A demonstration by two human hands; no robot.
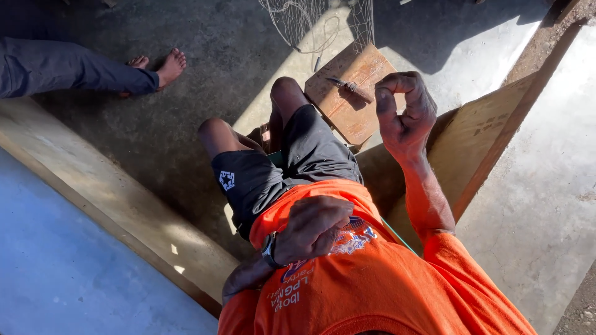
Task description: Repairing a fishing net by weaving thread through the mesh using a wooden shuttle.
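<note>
Hands first: the left hand is curled shut and resting flat against the front of the orange shirt, with a dark wristwatch on that wrist. It's pressed to the cloth, and I can't tell if anything is inside the fist. The right hand is held up in the sunlight, fingers bent and thumb pinched toward the fingertips. If it's pinching a strand, it's too thin to make out, so I can't say it holds anything.

Just beyond that right hand lies a small wooden board on the concrete floor, past the knees. A knife with a brownish handle lies on top of it, blade pointing left, close to the right hand but not touching it. A pale fishing net hangs at the top of the view, its lower edge reaching the far corner of the board.

Label-wise: there's light and blue print on the shirt's chest, partly covered by the left hand, and a small white square logo on the left leg of the black shorts. A bigger sheet of plywood leans at the right. Someone else's bare feet and dark trouser leg show at top left, well apart. No containers that I can see.
</note>
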